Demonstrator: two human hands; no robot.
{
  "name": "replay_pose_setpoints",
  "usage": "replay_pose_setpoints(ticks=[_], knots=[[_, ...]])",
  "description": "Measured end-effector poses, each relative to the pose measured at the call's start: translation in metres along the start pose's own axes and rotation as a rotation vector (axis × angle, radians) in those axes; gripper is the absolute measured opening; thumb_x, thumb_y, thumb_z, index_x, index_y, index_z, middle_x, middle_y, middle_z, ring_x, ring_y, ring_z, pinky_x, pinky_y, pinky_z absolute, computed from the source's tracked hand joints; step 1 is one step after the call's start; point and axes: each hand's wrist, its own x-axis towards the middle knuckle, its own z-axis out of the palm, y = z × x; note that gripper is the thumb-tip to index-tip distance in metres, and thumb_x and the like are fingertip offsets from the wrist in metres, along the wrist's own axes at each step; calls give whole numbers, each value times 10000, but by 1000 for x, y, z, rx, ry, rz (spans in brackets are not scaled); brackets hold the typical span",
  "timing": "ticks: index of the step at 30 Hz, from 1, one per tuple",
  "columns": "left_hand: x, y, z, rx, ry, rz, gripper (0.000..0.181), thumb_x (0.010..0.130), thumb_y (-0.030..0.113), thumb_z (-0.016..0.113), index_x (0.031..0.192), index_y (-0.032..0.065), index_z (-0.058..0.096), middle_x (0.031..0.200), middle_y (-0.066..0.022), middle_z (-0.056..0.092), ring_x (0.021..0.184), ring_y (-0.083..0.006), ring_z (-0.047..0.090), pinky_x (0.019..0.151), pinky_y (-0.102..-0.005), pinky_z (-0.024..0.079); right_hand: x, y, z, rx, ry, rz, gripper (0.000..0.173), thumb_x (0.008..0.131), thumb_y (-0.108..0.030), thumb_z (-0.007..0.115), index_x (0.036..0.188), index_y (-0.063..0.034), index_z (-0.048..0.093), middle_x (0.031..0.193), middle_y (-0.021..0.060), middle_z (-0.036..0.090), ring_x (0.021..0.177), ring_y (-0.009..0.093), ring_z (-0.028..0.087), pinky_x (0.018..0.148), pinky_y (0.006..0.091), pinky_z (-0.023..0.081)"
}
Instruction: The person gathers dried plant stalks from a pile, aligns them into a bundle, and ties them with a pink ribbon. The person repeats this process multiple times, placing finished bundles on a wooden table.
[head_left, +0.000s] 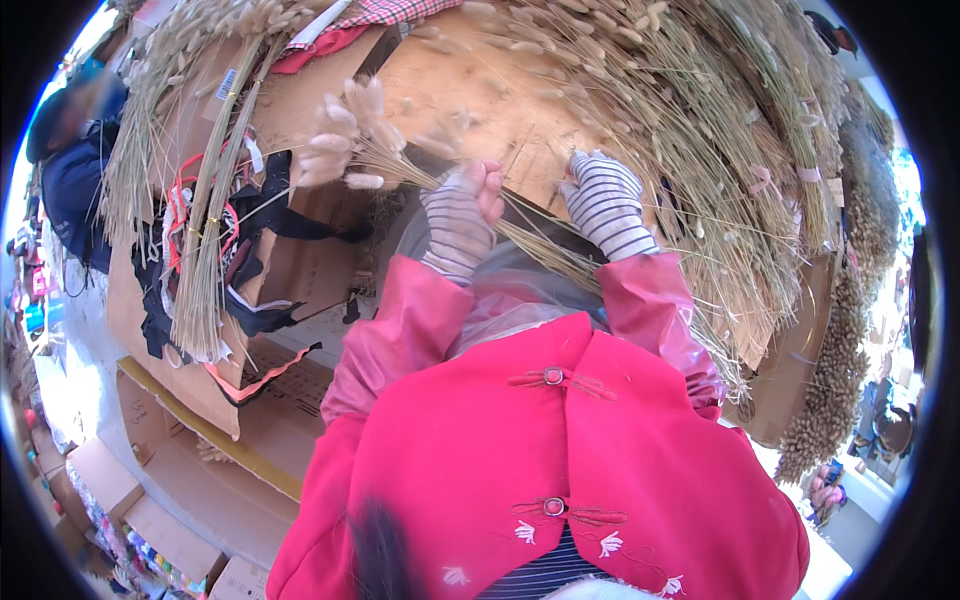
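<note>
My left hand (463, 206), in a striped fingerless glove, is closed around a bunch of dried bunny-tail grass (334, 142). Its fluffy heads fan out to the left, and the stems slant down past my wrist to the right. My right hand (609, 199), gloved alike, is over the board with its fingers curled. Whether a thin stem is pinched in those fingertips cannot be made out. Just right of that hand lies a large heap of dried grass stems (697, 157). Beneath both hands is a brown board work surface (465, 82).
Tied grass bundles (217, 195) lie at left over black fabric strips (259, 195) and orange cords. Cardboard boxes (217, 480) stand at lower left. Checkered cloth (397, 11) lies at the far edge. Another person (82, 180) is at left. Dense seed heads (825, 375) hang at right.
</note>
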Motion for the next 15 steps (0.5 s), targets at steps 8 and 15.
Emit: replay_pose_setpoints(ticks=[8, 15], knots=[[4, -1, -7, 4, -52, 5, 144, 857, 235, 559, 911, 101, 557, 712, 54, 528, 526, -22, 417, 484, -172, 337, 29, -24, 22, -178, -23, -66, 224, 693, -246, 632, 826, -70, 596, 757, 132, 594, 732, 276, 603, 639, 392, 478], [5, -3, 0, -93, 54, 19, 199, 881, 196, 530, 928, 3, 525, 686, -18, 513, 435, -37, 340, 382, -185, 267, -1, 8, 5, 14, 110, -126, 119, 706, -171, 616, 758, -75, 570, 778, 122, 591, 727, 298, 581, 633, 400, 463]])
